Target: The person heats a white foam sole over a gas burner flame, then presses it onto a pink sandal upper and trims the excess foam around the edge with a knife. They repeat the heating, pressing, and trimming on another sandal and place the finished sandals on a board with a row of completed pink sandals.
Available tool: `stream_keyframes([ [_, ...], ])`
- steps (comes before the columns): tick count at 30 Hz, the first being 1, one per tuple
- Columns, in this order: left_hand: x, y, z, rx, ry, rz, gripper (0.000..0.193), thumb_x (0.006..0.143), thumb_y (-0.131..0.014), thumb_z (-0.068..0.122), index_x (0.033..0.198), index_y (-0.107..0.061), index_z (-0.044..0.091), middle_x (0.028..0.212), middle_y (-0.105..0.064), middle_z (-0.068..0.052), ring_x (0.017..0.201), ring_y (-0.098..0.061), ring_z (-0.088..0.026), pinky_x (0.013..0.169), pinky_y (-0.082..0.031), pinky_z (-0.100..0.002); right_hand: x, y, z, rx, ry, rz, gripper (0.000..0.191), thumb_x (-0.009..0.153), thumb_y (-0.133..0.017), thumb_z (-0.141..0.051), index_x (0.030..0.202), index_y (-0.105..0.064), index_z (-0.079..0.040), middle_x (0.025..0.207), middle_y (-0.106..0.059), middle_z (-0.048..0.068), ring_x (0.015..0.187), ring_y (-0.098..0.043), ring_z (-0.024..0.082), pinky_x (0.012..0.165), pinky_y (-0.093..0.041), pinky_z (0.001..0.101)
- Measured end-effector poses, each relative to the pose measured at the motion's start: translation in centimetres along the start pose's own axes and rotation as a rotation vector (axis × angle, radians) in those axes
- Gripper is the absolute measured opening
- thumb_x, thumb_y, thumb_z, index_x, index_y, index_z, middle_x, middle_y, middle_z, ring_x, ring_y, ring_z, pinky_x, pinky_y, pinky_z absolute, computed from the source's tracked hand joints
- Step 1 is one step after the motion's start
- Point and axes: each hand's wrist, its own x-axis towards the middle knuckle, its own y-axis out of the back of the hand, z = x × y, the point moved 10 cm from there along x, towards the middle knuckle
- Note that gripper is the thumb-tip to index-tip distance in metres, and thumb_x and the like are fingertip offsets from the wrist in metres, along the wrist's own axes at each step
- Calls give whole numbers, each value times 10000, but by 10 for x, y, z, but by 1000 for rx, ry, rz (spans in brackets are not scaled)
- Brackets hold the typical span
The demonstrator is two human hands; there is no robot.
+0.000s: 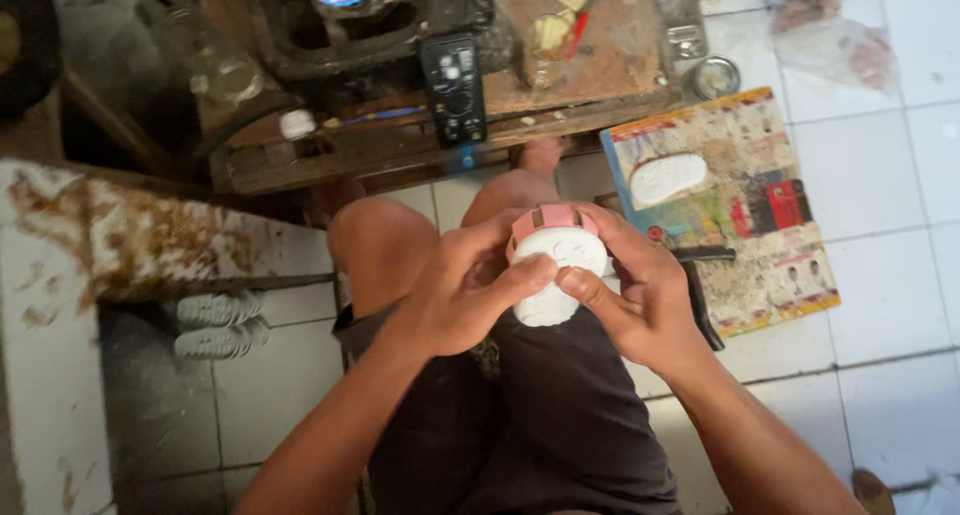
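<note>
Right now you have both hands wrapped around a small white and pink device [552, 265], held above your lap just in front of your knees. Your left hand [462, 290] grips it from the left side, thumb pressed across the white oval face. Your right hand [640, 293] grasps it from the right, the forefinger laid along the lower edge and the other fingers curled behind the pink rim. The white face is turned up toward you, and the pink part shows as a band around its far edge.

On the tiled floor [880, 205] to your right lies a worn printed sheet [740, 195], and on it rests a separate white oval cover [667, 178], well apart from the device. A dark tool [700, 295] lies along the near edge of that sheet, just beside your right hand. Beyond your knees stands a low wooden tabletop [590, 65], rough and stained, carrying a black multimeter [453, 88] near its front edge and small scraps further back. A small round tin [716, 76] sits on the floor just beside the tabletop's right end.
</note>
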Motion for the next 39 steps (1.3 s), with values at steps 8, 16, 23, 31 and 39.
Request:
stream_keyframes([
  [8, -17, 3, 22, 247, -199, 123, 375, 1009, -676, 242, 1292, -656, -4, 1111, -733, -78, 989, -695, -120, 875, -572, -269, -9, -18, -16, -90, 43, -79, 564, 1065, -531, -133, 1561, -323, 39, 1464, -515, 160, 1356, -504, 213, 1151, -379, 331],
  [16, -26, -8, 29, 194, -225, 96, 417, 1014, -678, 268, 1307, -631, -25, 1261, -709, -155, 1169, -711, -241, 1026, -556, -337, -22, -17, -29, -134, 152, 21, 397, 1085, -566, -134, 1442, -490, 24, 1429, -582, 156, 1343, -581, 221, 1170, -441, 343],
  [23, -28, -13, 46, 540, -393, 134, 414, 1000, -764, 284, 1290, -651, 12, 1217, -704, -164, 1193, -695, -284, 1032, -556, -331, -29, -12, -13, -133, -2, -5, 438, 1042, -563, -110, 1448, -488, 34, 1427, -584, 174, 1323, -569, 259, 1131, -427, 370],
  [31, -26, -8, 30, 312, -286, 60, 547, 936, -800, 160, 1402, -560, 2, 1265, -700, -130, 1148, -703, -209, 1011, -561, -330, -23, -17, 7, -3, 13, -101, 591, 1057, -585, -155, 1574, -347, 8, 1544, -495, 155, 1434, -463, 226, 1224, -344, 361],
  [39, -30, 7, -2, 84, -212, 308, 489, 968, -768, 98, 1398, -575, -33, 1188, -750, -101, 1093, -723, -125, 987, -600, -301, -29, -29, 40, 19, -129, -65, 618, 1045, -563, -109, 1580, -294, 44, 1522, -476, 156, 1417, -432, 226, 1174, -343, 353],
])
